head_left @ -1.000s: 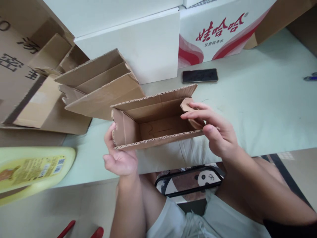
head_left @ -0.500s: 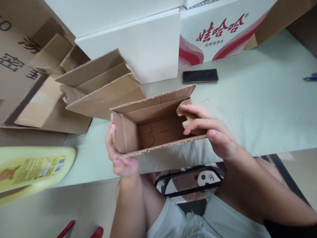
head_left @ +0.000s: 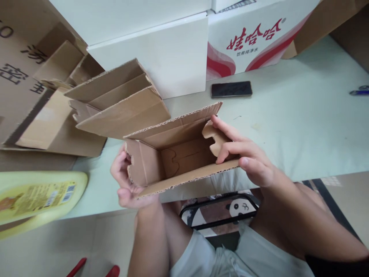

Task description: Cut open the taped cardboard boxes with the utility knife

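Between my hands is a small brown cardboard box (head_left: 187,154), its top flaps raised and its inside bare down to the interlocked bottom. My left hand (head_left: 131,182) supports its left end from outside, the fingers curled behind the notched left flap and the thumb apart near the front corner. With my right hand (head_left: 245,154) I grip the right end; the fingers rest on the notched right flap and the thumb lies by the front edge. Just behind it stands another open cardboard box (head_left: 123,107).
A black phone (head_left: 231,89) lies on the pale green tabletop (head_left: 302,127). White cartons (head_left: 155,61) line the back, one with red writing (head_left: 253,46). More cardboard (head_left: 54,119) stands at left, near a yellow bottle (head_left: 43,196). Pens (head_left: 359,92) lie at far right.
The box has shifted slightly left, its front flap tipping outward. My left hand has moved left, its thumb lifting off the front edge; my right index finger has stretched to the back corner.
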### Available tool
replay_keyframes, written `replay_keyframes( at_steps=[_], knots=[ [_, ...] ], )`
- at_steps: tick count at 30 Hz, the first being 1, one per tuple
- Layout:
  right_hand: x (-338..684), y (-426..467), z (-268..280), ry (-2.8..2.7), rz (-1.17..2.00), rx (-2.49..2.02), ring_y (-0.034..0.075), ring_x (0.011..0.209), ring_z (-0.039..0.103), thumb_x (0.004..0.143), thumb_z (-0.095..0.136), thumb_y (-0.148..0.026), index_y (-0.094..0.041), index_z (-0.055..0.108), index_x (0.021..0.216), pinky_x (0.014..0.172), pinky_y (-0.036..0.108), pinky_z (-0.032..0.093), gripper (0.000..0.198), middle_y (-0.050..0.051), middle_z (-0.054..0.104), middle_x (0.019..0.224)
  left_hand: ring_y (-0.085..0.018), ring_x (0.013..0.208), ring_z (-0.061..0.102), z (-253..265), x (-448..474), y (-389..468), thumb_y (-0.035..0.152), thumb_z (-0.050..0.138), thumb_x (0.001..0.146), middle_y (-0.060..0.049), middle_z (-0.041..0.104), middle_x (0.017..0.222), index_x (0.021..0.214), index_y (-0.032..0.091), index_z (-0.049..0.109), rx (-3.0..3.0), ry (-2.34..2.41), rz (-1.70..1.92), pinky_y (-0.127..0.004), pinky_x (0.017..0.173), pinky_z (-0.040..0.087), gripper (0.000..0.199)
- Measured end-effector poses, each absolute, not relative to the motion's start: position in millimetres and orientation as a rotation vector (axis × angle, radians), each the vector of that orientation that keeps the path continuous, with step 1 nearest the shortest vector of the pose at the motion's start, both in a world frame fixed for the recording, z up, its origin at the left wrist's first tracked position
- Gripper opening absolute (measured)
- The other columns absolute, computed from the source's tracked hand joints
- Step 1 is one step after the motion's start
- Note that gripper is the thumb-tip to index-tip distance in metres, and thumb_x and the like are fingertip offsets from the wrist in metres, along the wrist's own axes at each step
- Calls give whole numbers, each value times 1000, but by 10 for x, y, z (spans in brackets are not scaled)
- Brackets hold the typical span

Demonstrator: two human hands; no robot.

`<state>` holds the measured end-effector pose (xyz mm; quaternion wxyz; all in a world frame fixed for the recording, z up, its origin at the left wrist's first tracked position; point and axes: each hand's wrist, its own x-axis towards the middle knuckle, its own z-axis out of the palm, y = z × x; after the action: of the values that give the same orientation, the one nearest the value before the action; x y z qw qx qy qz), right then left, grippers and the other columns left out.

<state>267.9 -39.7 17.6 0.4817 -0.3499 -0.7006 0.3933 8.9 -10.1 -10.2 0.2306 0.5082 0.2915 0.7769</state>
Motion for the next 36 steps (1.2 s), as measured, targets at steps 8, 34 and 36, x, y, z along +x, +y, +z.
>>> replay_keyframes(
  at_steps=[8, 34, 36],
  knots=[
    [2657, -396, 211, -1757, 954, -831, 37, 153, 42, 98, 48, -63, -23, 73, 79, 127, 55, 29, 51, 1, 37, 170, -25, 107, 61, 47, 72, -46, 57, 50, 83, -4, 72, 105, 102, 25, 82, 1275, 808, 2200, -39, 106, 46, 49],
    [2590, -390, 210, -1711, 971, -853, 36, 140, 53, 97, 49, -63, -23, 73, 76, 122, 55, 34, 51, 5, 52, 160, -17, 83, 67, -41, -254, -51, 28, 87, 70, -1, 70, 98, 104, 28, 68, 1389, 1109, 1692, -30, 72, 55, 39],
    [2585, -388, 218, -1709, 968, -877, 36, 137, 55, 97, 47, -65, -23, 72, 75, 120, 56, 36, 53, 6, 55, 157, -17, 81, 67, -51, -258, -50, 29, 87, 70, -1, 70, 96, 103, 27, 68, 1375, 1119, 1699, -29, 69, 54, 38]
  ],
)
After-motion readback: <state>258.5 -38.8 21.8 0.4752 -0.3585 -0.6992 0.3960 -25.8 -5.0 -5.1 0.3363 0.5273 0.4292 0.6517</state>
